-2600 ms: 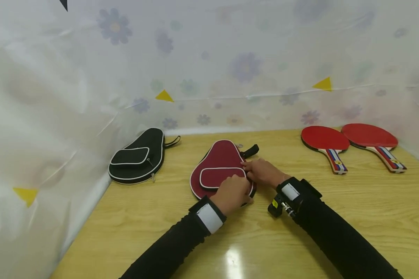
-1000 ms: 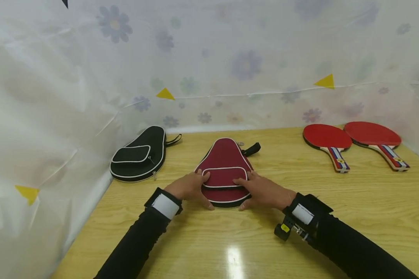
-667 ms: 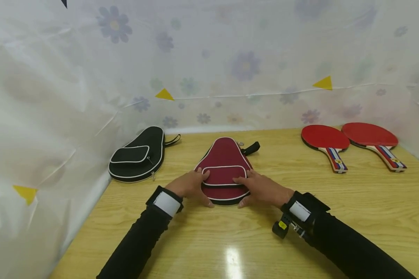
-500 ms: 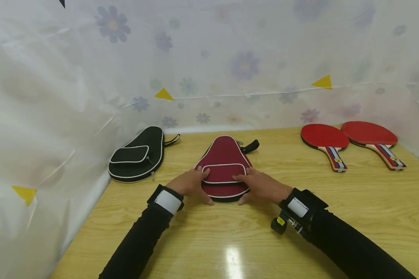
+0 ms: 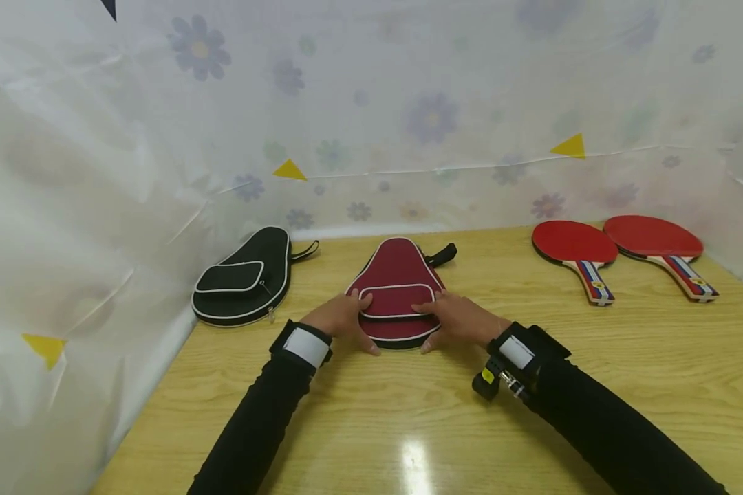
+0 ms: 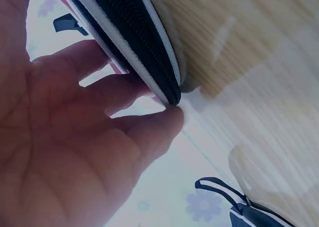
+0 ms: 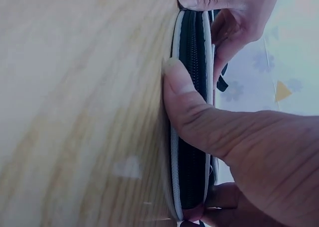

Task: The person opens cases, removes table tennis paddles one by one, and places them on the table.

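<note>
A maroon table tennis racket case [image 5: 397, 265] with white piping and a front pocket lies flat, its narrow end pointing away. My left hand [image 5: 340, 320] holds its left side and my right hand [image 5: 464, 319] holds its right. Both thumbs reach round the near rounded edge, while other fingers lie on the top and sides. In the right wrist view, the right thumb [image 7: 182, 90] presses against the zipped edge [image 7: 192, 179], whose teeth look closed there. Up close, the left wrist view shows the left palm [image 6: 65, 152] and fingers against the case's edge.
A black racket case [image 5: 244, 275] with a wrist loop lies at the back left. Two red table tennis rackets [image 5: 574, 240] lie at the back right, handles toward me. A flowered white sheet [image 5: 371, 124] hangs behind the wooden table [image 5: 347, 426].
Earlier both hands were at the case's right edge. My left hand has since moved to its left side, the case has turned straighter, and it has slid slightly away from me.
</note>
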{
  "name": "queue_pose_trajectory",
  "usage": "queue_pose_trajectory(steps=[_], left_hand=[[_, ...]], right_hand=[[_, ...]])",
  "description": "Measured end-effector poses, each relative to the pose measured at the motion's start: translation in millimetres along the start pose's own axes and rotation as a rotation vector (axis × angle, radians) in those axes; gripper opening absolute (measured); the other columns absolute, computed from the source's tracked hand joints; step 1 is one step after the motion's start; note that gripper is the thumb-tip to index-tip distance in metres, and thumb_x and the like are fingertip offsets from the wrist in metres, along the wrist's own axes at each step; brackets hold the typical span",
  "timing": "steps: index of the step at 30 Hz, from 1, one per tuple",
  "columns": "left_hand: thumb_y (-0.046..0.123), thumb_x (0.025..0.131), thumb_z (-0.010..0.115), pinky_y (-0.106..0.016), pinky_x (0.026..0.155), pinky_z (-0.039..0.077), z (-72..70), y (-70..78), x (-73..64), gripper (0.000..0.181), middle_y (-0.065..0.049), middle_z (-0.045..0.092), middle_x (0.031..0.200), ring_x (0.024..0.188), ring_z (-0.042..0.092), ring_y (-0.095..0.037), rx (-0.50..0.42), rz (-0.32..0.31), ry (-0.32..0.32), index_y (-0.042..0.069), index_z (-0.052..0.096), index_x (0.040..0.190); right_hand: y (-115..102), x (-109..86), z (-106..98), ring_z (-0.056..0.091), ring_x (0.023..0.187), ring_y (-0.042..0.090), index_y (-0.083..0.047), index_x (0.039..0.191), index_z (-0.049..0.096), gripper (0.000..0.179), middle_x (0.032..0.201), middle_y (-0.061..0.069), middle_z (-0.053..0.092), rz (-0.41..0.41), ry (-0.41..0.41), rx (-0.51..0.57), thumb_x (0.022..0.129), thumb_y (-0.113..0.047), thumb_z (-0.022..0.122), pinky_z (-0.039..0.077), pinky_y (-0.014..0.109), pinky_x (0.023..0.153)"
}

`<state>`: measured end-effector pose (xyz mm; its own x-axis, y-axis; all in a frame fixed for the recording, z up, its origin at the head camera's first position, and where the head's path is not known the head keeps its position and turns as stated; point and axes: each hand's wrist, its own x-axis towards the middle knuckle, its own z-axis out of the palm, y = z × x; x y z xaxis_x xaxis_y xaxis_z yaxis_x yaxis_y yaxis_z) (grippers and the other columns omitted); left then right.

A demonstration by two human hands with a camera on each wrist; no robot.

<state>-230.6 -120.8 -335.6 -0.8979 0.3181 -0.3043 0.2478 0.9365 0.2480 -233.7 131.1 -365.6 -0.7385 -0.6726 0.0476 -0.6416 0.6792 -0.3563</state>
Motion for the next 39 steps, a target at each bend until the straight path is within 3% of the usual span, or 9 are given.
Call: queue_pose_trajectory(steps=[8, 16, 24, 30, 39], left_hand=[[0.045, 0.071, 0.091, -0.044, 0.116, 0.033, -2.5, -3.7, 7.7, 0.114, -0.022, 0.029, 0.161, 0.149, 0.027, -0.036, 0.028, 0.023, 0.009, 0.010, 0.028, 0.160], [0.045, 0.072, 0.091, -0.044, 0.115, 0.034, -3.8, -2.9, 12.4, 0.112, -0.022, 0.037, 0.157, 0.146, 0.033, -0.036, 0.058, 0.031, 0.028, 0.009, 0.030, 0.159], [0.044, 0.076, 0.088, -0.047, 0.116, 0.033, -2.8, -2.0, 17.6, 0.108, -0.022, 0.033, 0.159, 0.148, 0.027, -0.039, 0.059, 0.002, 0.032, 0.011, 0.029, 0.160], [0.039, 0.080, 0.086, -0.045, 0.118, 0.029, -2.9, -2.6, 22.7, 0.102, -0.026, 0.031, 0.158, 0.148, 0.028, -0.039, 0.073, 0.022, 0.044, 0.008, 0.030, 0.159], [0.035, 0.084, 0.083, -0.045, 0.118, 0.028, -3.2, -5.5, 29.4, 0.098, -0.028, 0.028, 0.159, 0.149, 0.028, -0.038, 0.042, 0.034, 0.052, 0.005, 0.028, 0.159]], right_hand=[[4.9, 7.1, -3.0, 0.058, 0.107, 0.032, -0.001, 0.138, 0.061, 0.076, 0.114, 0.017, 0.064, -0.006, -0.002, -0.017, 0.077, -0.037, 0.088, 0.049, 0.047, 0.093], [10.6, 12.4, -4.3, 0.057, 0.112, 0.035, -0.002, 0.139, 0.061, 0.075, 0.119, 0.019, 0.064, 0.025, -0.008, 0.001, 0.077, -0.035, 0.089, 0.047, 0.048, 0.096], [13.1, 18.1, -8.3, 0.056, 0.115, 0.037, -0.003, 0.140, 0.060, 0.075, 0.122, 0.022, 0.061, 0.047, -0.023, 0.018, 0.078, -0.033, 0.088, 0.046, 0.049, 0.098], [16.7, 23.0, -8.9, 0.054, 0.120, 0.040, -0.004, 0.142, 0.058, 0.076, 0.126, 0.024, 0.059, 0.067, -0.024, 0.009, 0.080, -0.035, 0.086, 0.044, 0.052, 0.102], [21.3, 28.4, -6.5, 0.056, 0.116, 0.041, -0.004, 0.143, 0.057, 0.077, 0.119, 0.024, 0.060, 0.062, 0.002, -0.001, 0.079, -0.037, 0.086, 0.045, 0.052, 0.099]])
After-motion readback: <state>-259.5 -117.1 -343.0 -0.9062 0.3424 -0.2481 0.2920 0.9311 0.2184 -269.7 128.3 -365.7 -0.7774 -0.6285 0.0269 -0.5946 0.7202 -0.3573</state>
